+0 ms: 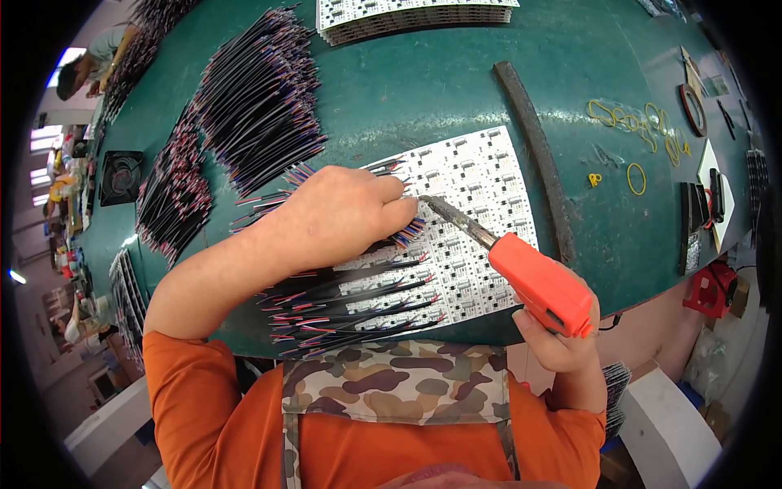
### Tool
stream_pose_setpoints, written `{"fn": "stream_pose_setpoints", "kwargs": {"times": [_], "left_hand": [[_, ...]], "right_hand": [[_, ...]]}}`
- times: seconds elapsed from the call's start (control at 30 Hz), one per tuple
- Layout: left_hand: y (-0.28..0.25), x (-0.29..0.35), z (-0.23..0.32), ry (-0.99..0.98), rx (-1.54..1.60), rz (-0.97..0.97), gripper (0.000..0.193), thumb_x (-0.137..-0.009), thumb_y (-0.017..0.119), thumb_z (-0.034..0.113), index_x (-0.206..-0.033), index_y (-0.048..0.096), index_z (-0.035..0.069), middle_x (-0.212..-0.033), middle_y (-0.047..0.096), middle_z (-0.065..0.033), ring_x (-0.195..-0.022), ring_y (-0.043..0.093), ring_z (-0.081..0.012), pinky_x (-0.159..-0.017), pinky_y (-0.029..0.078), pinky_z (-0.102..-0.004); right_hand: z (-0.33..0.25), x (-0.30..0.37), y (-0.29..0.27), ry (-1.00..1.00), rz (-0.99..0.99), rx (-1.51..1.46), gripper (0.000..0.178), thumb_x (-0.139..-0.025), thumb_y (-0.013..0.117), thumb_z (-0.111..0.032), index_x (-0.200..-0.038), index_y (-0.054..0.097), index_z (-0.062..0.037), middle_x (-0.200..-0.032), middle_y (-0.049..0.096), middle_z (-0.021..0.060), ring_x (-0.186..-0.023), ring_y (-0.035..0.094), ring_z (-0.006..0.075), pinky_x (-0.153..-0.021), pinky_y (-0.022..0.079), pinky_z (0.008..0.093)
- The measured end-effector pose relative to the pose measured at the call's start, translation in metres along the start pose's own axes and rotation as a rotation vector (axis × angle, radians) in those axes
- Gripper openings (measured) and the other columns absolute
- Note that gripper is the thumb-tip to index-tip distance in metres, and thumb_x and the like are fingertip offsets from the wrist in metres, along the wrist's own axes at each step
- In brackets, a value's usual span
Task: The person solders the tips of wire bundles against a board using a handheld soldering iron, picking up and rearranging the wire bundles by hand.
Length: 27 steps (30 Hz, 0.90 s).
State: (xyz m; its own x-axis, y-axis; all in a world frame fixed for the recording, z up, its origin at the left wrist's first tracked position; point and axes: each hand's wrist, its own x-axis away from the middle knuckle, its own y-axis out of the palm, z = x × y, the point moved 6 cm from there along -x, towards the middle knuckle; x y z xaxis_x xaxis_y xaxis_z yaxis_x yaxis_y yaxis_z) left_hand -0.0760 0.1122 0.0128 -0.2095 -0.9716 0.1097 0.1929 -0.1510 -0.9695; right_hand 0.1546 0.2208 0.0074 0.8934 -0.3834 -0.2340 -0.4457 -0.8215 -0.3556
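Observation:
My left hand (350, 208) is closed over a bundle of short black cables (403, 234) whose coloured wire ends poke out beside the fingers. It rests above a white circuit board panel (481, 196) printed with rows of small components. In my right hand (562, 342) is a soldering gun (542, 285) with a red body. Its dark metal tip reaches the panel just right of my left fingertips; whether it touches a wire there I cannot tell. Several black cables (366, 318) lie in rows across the panel's near left part, their ends on the board.
Piles of black cables (261, 98) cover the table's left side. A stack of white panels (415, 15) stands at the far edge. A dark bar (533, 155) lies right of the panel, with yellow bands (637, 178) beyond it. A small black fan (122, 177) sits far left.

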Motion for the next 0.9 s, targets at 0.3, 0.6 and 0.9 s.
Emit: {"fn": "stream_pose_setpoints", "kwargs": {"times": [0.3, 0.6, 0.9], "left_hand": [[-0.001, -0.005, 0.000, -0.010, 0.017, -0.048, 0.027, -0.083, 0.057, 0.013, -0.108, 0.064, 0.008, -0.081, 0.060, -0.0063, -0.076, 0.066, -0.0264, -0.061, 0.054, -0.0384], [-0.002, -0.006, 0.000, -0.012, 0.009, -0.055, 0.027, -0.082, 0.057, 0.013, -0.108, 0.065, 0.009, -0.080, 0.060, -0.0065, -0.076, 0.066, -0.0270, -0.060, 0.054, -0.0393], [-0.001, -0.006, -0.005, -0.011, 0.120, -0.048, 0.034, -0.074, 0.067, 0.011, -0.108, 0.065, 0.009, -0.082, 0.061, -0.0074, -0.077, 0.065, -0.0298, -0.062, 0.053, -0.0425]], "right_hand": [[-0.005, -0.002, -0.003, 0.034, -0.032, 0.038, 0.052, -0.071, 0.075, 0.004, -0.119, 0.057, 0.0101, -0.112, 0.067, 0.0248, -0.096, 0.070, 0.0362, -0.084, 0.055, 0.0393], [-0.003, 0.002, -0.003, 0.047, 0.028, -0.028, 0.054, -0.070, 0.075, 0.003, -0.120, 0.057, 0.0104, -0.112, 0.067, 0.0232, -0.091, 0.070, 0.0329, -0.079, 0.055, 0.0363], [0.008, 0.021, -0.007, 0.129, 0.035, -0.094, 0.058, -0.074, 0.075, 0.003, -0.127, 0.052, 0.0111, -0.113, 0.067, 0.0208, -0.093, 0.070, 0.0277, -0.080, 0.055, 0.0345]]}}
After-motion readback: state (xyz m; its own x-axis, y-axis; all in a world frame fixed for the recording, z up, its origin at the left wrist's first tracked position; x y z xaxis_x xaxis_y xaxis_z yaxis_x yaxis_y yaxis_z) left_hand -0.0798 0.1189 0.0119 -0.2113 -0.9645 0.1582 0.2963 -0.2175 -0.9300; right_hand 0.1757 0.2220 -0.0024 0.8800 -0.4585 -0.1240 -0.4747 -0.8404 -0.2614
